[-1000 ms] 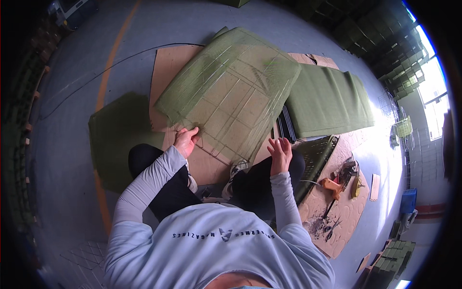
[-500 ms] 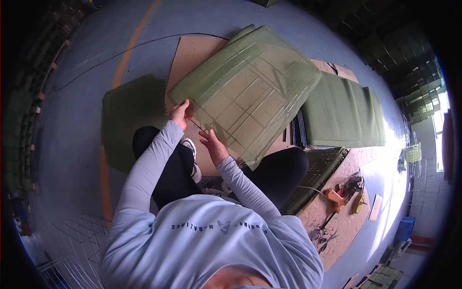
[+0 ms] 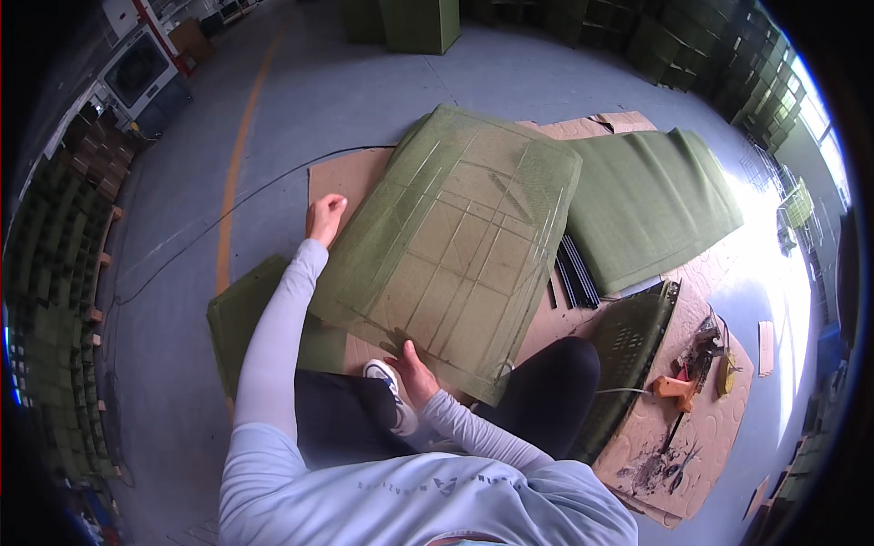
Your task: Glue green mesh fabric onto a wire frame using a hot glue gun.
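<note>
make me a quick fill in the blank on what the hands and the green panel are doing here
1. The left hand grips the green panel's ____ edge.
2. The right hand holds the panel's ____ edge.
3. The panel lies over brown ____ on the floor.
4. An ____ tool lies to the person's right.

Missing words: left; near; cardboard; orange

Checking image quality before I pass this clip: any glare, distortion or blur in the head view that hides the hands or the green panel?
Head view: strong window glare washes out the floor at right; fisheye bends the edges, with a black rim at the corners; the left hand, right hand and green panel are sharp and evenly lit, with no blur.
</note>
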The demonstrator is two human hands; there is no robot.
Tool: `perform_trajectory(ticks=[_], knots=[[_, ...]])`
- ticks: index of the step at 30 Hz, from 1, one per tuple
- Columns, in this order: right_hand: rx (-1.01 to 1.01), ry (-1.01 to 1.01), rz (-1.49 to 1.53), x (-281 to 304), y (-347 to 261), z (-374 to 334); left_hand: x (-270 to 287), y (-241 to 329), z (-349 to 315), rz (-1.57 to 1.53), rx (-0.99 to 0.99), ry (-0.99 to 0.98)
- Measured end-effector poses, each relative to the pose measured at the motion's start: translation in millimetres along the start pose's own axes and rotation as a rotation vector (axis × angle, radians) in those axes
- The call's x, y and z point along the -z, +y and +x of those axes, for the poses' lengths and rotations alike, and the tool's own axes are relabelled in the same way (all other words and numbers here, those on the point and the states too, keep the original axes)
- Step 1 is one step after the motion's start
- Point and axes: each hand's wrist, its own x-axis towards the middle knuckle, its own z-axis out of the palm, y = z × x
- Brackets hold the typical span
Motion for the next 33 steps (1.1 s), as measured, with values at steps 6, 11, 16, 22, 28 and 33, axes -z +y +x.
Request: perform_trajectory(ticks=[6,11,16,22,28,33], knots=[[-0.14,-0.042,-0.165,7.3,-5.8,-0.8,-68.9,35.5,85.8,0.303,0.04,-0.24],[-0.256,-0.086,-0.062,30.8,3.9,-3.0,-106.9,43.3,139.7,0.268,-0.069,-0.105],[-0.371,-0.046,0.035,56.0,20.9,-10.4,-170.6,61.0,206.7,0.204,-0.279,-0.089],[-0.413,0.027,-0.038,51.7,-21.4,-4.9,-227.0,88.5,270.9,0.064,-0.573,0.086],[-0.402,-0.013,-0.15,55.7,-76.4,10.1,-236.2,124.8,300.0,0.208,-0.334,-0.536],[-0.428,-0.103,-0.281,42.1,-110.9,-15.7,-171.1,93.4,315.4,0.31,-0.298,-0.499]])
